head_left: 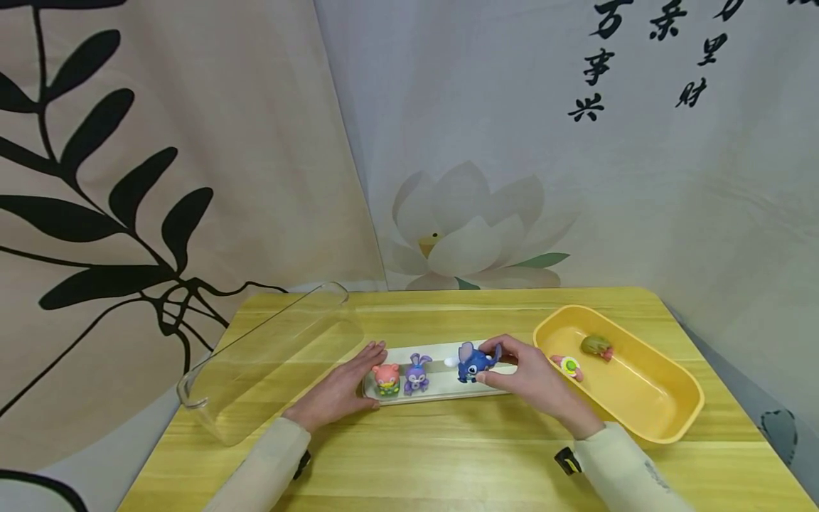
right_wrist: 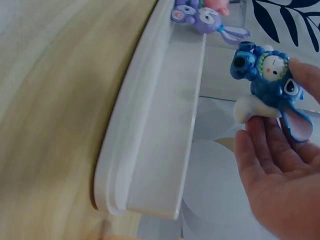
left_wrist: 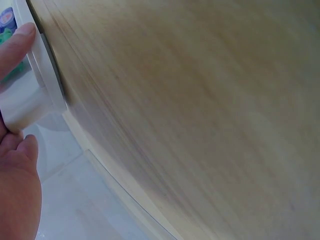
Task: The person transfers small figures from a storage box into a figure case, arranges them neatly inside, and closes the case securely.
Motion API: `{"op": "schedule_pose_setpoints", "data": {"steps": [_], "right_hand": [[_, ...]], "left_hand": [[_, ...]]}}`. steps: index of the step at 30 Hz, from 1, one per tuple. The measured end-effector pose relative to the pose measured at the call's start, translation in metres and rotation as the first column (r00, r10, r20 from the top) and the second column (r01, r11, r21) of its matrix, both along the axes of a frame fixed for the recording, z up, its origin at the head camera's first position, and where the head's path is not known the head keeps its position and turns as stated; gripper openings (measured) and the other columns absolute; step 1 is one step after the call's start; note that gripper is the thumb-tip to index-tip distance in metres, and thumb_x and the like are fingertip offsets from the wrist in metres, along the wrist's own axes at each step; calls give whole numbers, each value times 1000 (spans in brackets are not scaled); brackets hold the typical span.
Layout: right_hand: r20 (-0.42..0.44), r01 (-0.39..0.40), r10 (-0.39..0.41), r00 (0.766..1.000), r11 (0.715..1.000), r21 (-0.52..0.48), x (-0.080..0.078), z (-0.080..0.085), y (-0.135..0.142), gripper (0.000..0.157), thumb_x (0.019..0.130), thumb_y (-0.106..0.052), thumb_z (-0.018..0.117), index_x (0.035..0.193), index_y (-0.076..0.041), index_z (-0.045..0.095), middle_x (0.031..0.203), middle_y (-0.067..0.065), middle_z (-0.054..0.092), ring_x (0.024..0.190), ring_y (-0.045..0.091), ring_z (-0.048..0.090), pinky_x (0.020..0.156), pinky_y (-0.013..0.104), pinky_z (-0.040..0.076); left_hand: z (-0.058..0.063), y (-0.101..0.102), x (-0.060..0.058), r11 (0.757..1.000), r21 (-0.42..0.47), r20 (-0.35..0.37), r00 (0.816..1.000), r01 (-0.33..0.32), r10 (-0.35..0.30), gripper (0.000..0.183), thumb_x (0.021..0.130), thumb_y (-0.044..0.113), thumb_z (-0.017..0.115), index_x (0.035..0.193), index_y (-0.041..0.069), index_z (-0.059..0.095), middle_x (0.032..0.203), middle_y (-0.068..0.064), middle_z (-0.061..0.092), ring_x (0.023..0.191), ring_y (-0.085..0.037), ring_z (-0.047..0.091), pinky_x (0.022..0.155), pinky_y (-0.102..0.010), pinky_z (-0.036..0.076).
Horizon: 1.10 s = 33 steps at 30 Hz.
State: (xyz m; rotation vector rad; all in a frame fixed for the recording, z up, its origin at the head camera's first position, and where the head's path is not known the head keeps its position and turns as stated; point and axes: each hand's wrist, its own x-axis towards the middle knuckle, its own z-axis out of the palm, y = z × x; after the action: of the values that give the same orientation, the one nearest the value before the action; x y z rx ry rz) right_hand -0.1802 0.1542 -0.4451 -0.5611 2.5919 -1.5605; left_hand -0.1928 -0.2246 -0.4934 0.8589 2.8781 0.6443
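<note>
My right hand pinches a blue big-eared toy figurine with a white tail-like part between thumb and fingers. In the right wrist view the blue figurine is raised off the long white display base. At the base's left end, my left hand holds it, with the thumb at the rim and the fingers round the end. On the left half of the white base stand a pink figurine with green and yellow clothes and a purple long-eared rabbit figurine.
A yellow tray at the right contains a green-topped figurine and a pink one with a white-and-green round part. A long clear plastic cover lies at the left of the wooden table. Printed cloth hangs behind.
</note>
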Motion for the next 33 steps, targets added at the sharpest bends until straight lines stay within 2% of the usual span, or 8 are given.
{"op": "schedule_pose_setpoints", "data": {"steps": [5,10,15,26,33], "right_hand": [[-9,31,-31,999,999,10,-2,-9,-10,38,86,-28,86,116,-11,69,109,5,68,104,24,66,101,54,55],[-3,54,-54,999,998,10,-3,-16,-20,36,85,-20,87,113,-9,68,106,6,67,100,23,65,99,48,58],[-23,64,-63,998,996,67,-4,-23,-28,35,84,-20,87,112,-11,69,106,2,69,99,18,64,97,41,59],[-161,118,-84,983,970,211,-5,-31,-39,31,81,-19,88,106,-15,70,93,-7,70,87,15,65,82,35,60],[-158,131,-92,983,957,258,-5,-31,-44,31,82,-23,88,106,-16,70,94,-7,70,87,15,64,78,33,55]], "left_hand": [[1,0,1,1000,2,-3,1000,1,-1,94,84,26,88,160,6,38,171,-3,23,157,-26,20,121,-46,33],[0,0,1,1000,6,-4,1000,4,-4,94,84,26,88,160,6,37,171,-4,23,157,-26,20,121,-46,33],[-1,-2,0,1000,2,-4,1000,10,-10,94,85,27,88,160,6,37,171,-2,21,157,-25,19,121,-45,32],[-2,-4,-2,999,2,-30,998,47,-47,93,87,28,86,161,5,36,172,-4,22,157,-26,20,121,-48,34],[-2,-4,-2,999,2,-24,999,44,-44,93,87,28,86,161,5,35,172,-4,21,157,-26,19,121,-48,34]]}}
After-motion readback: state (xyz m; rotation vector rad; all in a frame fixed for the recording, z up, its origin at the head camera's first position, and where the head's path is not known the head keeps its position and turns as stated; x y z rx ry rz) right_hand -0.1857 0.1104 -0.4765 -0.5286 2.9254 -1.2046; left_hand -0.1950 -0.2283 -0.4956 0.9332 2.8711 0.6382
